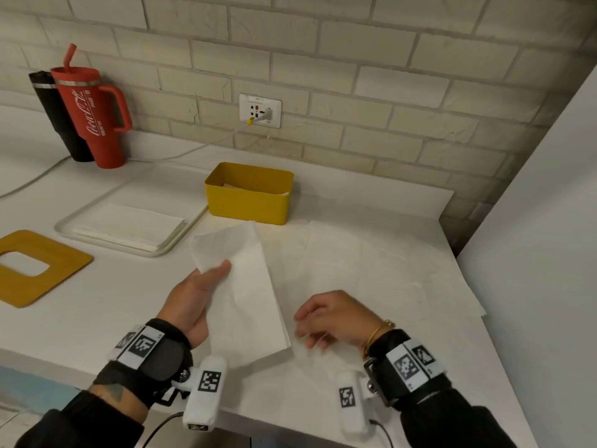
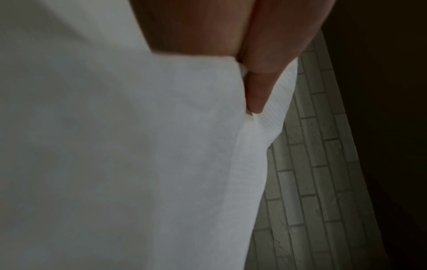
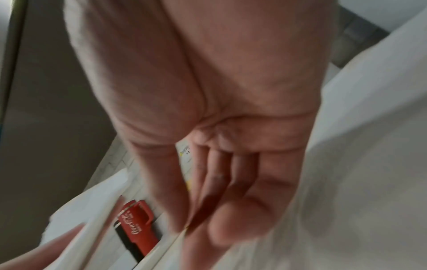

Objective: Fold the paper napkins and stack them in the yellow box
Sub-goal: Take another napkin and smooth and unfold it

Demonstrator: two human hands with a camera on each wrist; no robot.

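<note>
My left hand (image 1: 215, 275) holds a long folded white napkin (image 1: 250, 295) just above the counter, thumb (image 2: 258, 87) on top and fingers hidden beneath. The napkin (image 2: 138, 146) fills the left wrist view. My right hand (image 1: 310, 324) is beside the napkin's near right corner, with its relaxed fingers (image 3: 208, 201) holding nothing, over a flat white paper sheet (image 1: 371, 270) spread on the counter. The yellow box (image 1: 248, 202) stands behind the napkin, with white napkins (image 1: 258, 187) showing inside.
A white tray (image 1: 64, 226) at the left holds a stack of unfolded napkins (image 1: 129, 226). A yellow lid with a cut-out (image 1: 64, 270) lies at far left. A red tumbler (image 1: 92, 118) and a black one (image 1: 58, 118) stand at the back left. A cable (image 1: 193, 147) runs from the wall socket (image 1: 260, 110).
</note>
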